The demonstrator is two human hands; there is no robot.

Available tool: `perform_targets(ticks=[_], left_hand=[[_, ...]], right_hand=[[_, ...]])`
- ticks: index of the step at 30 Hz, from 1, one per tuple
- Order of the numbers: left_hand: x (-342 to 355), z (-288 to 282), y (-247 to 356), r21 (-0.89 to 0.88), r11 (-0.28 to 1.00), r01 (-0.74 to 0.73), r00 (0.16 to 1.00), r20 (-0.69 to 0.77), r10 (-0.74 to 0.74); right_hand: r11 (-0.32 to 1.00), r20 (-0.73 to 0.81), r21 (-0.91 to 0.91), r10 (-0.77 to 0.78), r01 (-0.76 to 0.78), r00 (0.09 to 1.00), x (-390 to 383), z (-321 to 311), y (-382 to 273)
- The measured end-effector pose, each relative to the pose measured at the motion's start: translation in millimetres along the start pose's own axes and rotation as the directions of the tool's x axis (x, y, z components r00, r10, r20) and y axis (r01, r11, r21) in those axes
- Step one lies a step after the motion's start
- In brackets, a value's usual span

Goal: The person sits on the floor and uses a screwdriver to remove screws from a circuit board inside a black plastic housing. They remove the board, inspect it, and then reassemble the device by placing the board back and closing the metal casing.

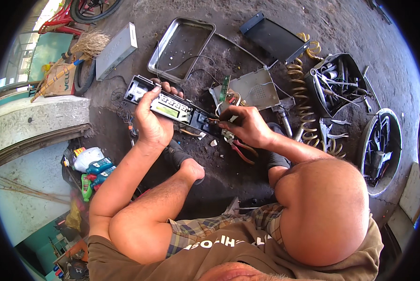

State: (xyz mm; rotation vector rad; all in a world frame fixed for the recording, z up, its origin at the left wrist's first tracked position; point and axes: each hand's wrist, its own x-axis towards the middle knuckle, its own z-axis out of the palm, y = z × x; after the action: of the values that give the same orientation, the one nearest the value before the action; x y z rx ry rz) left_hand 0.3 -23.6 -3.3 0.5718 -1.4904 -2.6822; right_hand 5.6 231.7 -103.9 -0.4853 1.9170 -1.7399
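My left hand [154,114] is wrapped round a long black plastic panel [191,117] with a greenish display window and a row of pale buttons or openings. It is tilted, its right end lower. At that right end the fingers of my right hand [248,125] pinch thin orange wires [213,120]; their tips partly hide the spot. Just below my right hand, pliers with red handles [242,151] lie on the ground. Beyond it sit a green circuit board [225,88] and an opened grey metal casing [256,89], with loose wires around them.
A metal tray [203,35] and a dark metal cover [273,38] lie farther off. To the right are a coiled yellow hose [298,89], a tool-filled container [334,100] and an oval tub [395,140] of tools. Several bottles [97,168] stand at left, beside a low wall [36,114].
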Motion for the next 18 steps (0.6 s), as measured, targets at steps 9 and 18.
perform_targets(ticks=[9,18], left_hand=[[-15.2,-12.9,-43.2,0.616,0.783,-0.085,0.979,0.197,-0.048],[0.2,-36.5,-33.9,0.438,0.898,-0.032,0.996,0.088,-0.007]], right_hand=[[0.993,0.029,0.053,0.104,-0.105,0.994,-6.7,5.6,17.6],[0.9,-0.332,0.276,0.42,-0.339,0.845,-2.5,7.9,86.8]])
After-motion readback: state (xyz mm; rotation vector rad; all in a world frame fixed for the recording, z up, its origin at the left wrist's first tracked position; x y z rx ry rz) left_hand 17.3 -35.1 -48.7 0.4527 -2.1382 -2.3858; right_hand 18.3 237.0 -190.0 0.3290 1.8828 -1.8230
